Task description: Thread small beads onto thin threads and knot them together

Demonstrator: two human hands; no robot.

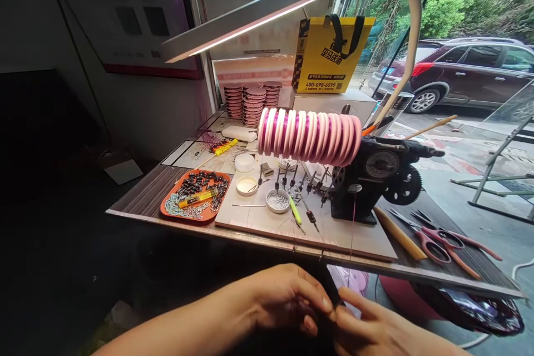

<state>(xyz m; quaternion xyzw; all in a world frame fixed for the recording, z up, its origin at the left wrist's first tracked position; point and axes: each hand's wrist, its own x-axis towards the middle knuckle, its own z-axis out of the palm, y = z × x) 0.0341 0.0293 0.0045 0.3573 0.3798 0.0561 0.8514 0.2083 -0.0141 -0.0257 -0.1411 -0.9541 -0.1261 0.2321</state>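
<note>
My left hand [294, 296] and my right hand [369, 320] meet below the table's front edge. Thumb and fingers are pinched on both, the tips touching each other. Whatever lies between them is too small to make out. A thin pink line [354, 214] drops from the black hand-cranked winder [354, 194] past the table edge toward my right hand. On the winder sits a row of pink ring-shaped spools [308, 136] with purple line between them. Small dark weights with wires [311, 217] hang or lie in front of it, beside a yellow-green float-like piece [295, 210].
An orange tray [166, 208] of small black and silver parts stands at left. A white dish [277, 209] holds beads. Scissors [434, 245], pliers [467, 267] and a wooden handle [400, 233] lie at right. Stacked pink discs [253, 105], a yellow bag [329, 55] and a lamp [250, 16] are behind.
</note>
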